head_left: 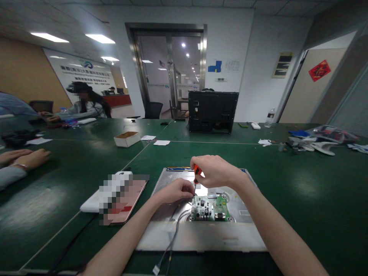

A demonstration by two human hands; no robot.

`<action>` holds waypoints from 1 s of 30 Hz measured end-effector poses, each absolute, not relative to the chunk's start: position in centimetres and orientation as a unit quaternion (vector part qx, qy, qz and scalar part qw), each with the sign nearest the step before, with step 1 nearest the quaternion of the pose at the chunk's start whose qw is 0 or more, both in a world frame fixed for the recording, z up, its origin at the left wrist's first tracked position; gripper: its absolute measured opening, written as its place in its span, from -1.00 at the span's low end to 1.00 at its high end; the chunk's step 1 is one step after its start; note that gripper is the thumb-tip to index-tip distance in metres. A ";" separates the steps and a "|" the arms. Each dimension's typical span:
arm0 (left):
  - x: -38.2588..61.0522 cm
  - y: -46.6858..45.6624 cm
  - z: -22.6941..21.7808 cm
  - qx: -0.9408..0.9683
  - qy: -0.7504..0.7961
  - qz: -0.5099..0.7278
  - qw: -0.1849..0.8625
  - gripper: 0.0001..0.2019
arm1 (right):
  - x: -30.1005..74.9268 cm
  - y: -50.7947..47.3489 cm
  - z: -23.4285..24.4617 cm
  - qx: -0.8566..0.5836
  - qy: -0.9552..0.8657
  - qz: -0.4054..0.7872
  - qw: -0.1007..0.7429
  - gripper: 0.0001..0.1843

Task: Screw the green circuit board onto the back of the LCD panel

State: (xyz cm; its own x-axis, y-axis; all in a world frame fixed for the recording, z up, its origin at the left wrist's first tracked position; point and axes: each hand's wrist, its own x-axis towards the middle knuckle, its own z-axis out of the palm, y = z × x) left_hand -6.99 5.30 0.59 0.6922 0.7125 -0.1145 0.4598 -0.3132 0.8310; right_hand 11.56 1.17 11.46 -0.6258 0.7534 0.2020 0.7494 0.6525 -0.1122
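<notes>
Has gray cables crossing metal panel nearer than left hand, curled beside screwdriver tip; cannot tell whether pinching anything. Grips it in right hand over circuit board. Has pink device left of both; beyond, white box, black monitor.

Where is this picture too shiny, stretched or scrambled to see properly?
In the head view, glare washes out part of the metal panel near the screwdriver, and softer shine spots the green table; also in the head view, the pale door leans, perhaps wide-lens distortion, and blocky pixelation hides part of the pink object.
</notes>
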 end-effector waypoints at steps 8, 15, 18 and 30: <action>-7.1 5.6 0.4 0.798 0.365 0.136 0.460 -0.95 | 10.8 1.4 11.2 -0.445 -0.887 -0.050 0.114 -0.82; -7.0 5.3 0.6 0.794 0.361 0.149 0.465 -0.94 | 11.3 1.2 11.4 -0.420 -0.899 -0.012 0.125 -0.83; -7.0 5.4 0.4 0.796 0.354 0.149 0.468 -0.94 | 11.5 1.1 11.4 -0.413 -0.902 0.013 0.128 -0.80; -7.0 5.4 0.7 0.810 0.367 0.142 0.434 -0.95 | 11.0 1.4 11.2 -0.431 -0.894 -0.039 0.118 -0.77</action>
State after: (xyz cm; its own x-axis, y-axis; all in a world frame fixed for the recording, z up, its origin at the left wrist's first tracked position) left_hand -6.99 5.44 0.71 0.6896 0.7187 -0.0889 0.4717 -0.3525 0.8082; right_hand 11.02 1.40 11.18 -0.6005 0.7612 0.2449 0.7797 0.6254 -0.0319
